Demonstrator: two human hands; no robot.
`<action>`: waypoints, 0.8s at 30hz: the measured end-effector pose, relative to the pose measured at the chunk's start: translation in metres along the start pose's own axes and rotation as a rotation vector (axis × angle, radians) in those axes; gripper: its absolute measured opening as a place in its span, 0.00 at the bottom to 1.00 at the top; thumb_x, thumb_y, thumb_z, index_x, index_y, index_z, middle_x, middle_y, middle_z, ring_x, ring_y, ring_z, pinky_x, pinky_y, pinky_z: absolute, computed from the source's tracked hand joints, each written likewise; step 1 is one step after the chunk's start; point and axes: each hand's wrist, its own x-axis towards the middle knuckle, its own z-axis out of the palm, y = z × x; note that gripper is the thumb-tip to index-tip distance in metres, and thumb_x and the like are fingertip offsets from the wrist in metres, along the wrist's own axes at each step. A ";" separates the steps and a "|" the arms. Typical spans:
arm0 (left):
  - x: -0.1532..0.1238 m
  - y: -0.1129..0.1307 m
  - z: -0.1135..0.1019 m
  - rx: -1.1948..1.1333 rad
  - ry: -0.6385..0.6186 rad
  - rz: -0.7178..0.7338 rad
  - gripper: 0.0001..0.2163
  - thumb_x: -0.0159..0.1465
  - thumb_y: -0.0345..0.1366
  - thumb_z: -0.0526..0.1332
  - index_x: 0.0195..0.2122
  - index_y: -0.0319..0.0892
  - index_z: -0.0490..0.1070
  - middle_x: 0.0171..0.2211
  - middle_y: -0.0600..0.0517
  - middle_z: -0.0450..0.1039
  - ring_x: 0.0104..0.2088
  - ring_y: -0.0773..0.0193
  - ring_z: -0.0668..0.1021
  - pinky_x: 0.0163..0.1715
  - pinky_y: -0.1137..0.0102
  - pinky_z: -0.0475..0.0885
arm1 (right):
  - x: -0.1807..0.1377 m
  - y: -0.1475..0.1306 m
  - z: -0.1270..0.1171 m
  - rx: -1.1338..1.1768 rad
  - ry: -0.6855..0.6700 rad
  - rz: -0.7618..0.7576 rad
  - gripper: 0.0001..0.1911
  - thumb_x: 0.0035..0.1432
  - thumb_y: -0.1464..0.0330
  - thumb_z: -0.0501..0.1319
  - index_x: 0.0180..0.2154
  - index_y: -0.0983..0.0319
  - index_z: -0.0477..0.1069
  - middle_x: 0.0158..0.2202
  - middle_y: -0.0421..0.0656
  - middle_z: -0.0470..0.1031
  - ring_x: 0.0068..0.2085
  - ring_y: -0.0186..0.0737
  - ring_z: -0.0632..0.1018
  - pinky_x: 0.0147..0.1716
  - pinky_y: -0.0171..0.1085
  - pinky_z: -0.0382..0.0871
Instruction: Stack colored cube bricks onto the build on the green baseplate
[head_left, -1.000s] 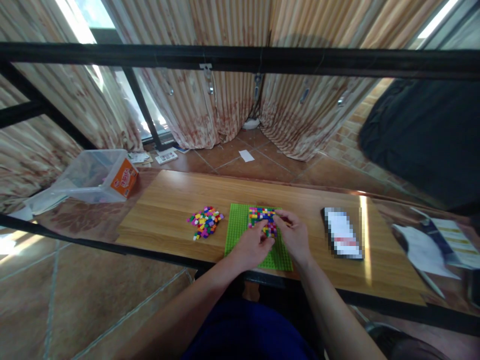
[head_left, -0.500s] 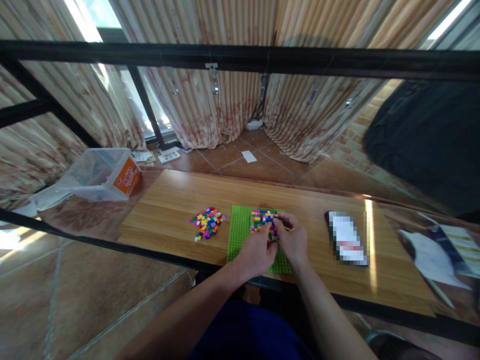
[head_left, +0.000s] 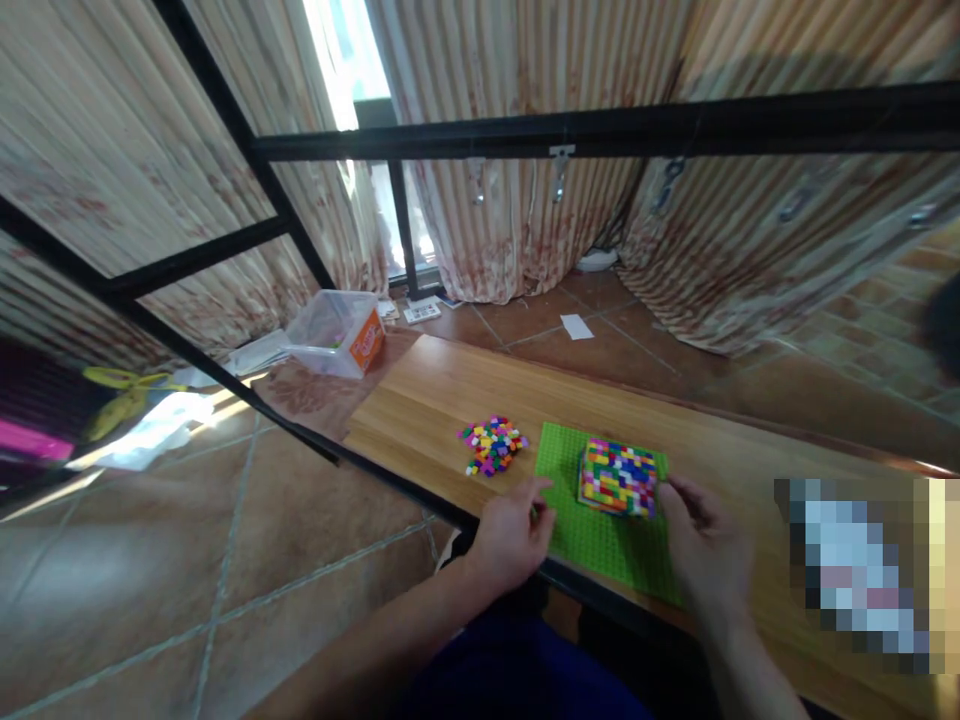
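Between the two hands lies a flat green plastic studded baseplate (head_left: 592, 525) on the light wooden desk (head_left: 420, 400). On its far part stands a square block built of many small coloured plastic bricks (head_left: 618, 477). The left hand (head_left: 512, 532) rests at the left edge of the baseplate, fingers loosely curled, grasping nothing. The right hand (head_left: 705, 545) is just beside the right side of the block; whether it touches it I cannot tell. Beyond the left hand is a small pile of loose coloured bricks (head_left: 492, 445).
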 end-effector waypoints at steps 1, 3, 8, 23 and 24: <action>-0.004 -0.012 -0.011 0.030 0.072 -0.045 0.14 0.63 0.32 0.57 0.49 0.41 0.68 0.35 0.49 0.76 0.31 0.64 0.75 0.35 0.69 0.70 | -0.005 0.001 -0.004 -0.034 0.014 0.011 0.25 0.54 0.52 0.60 0.42 0.65 0.77 0.38 0.53 0.80 0.36 0.48 0.79 0.35 0.44 0.73; -0.009 -0.033 -0.031 0.118 0.203 -0.133 0.12 0.61 0.29 0.57 0.47 0.41 0.69 0.37 0.49 0.74 0.34 0.64 0.76 0.37 0.69 0.70 | -0.016 0.000 -0.010 -0.085 0.036 0.009 0.25 0.54 0.52 0.60 0.43 0.65 0.77 0.39 0.53 0.80 0.34 0.48 0.79 0.33 0.44 0.72; -0.008 -0.055 -0.057 0.301 0.270 -0.241 0.09 0.60 0.32 0.61 0.43 0.43 0.69 0.39 0.50 0.72 0.39 0.61 0.75 0.41 0.68 0.69 | -0.045 -0.027 -0.004 -0.082 0.018 -0.204 0.20 0.59 0.54 0.58 0.41 0.61 0.77 0.42 0.51 0.78 0.37 0.46 0.78 0.39 0.45 0.72; 0.003 -0.052 -0.060 0.287 0.229 -0.217 0.04 0.64 0.33 0.57 0.37 0.42 0.70 0.38 0.49 0.72 0.38 0.62 0.75 0.40 0.68 0.68 | -0.087 -0.054 0.041 0.055 -0.272 -0.504 0.09 0.62 0.67 0.57 0.39 0.57 0.76 0.41 0.45 0.77 0.43 0.41 0.79 0.43 0.41 0.74; 0.002 -0.051 -0.060 0.223 0.232 -0.196 0.04 0.63 0.33 0.57 0.37 0.41 0.71 0.37 0.50 0.72 0.37 0.62 0.75 0.40 0.68 0.68 | -0.088 -0.056 0.043 0.057 -0.285 -0.499 0.09 0.63 0.67 0.57 0.39 0.57 0.76 0.41 0.45 0.77 0.42 0.41 0.79 0.43 0.41 0.74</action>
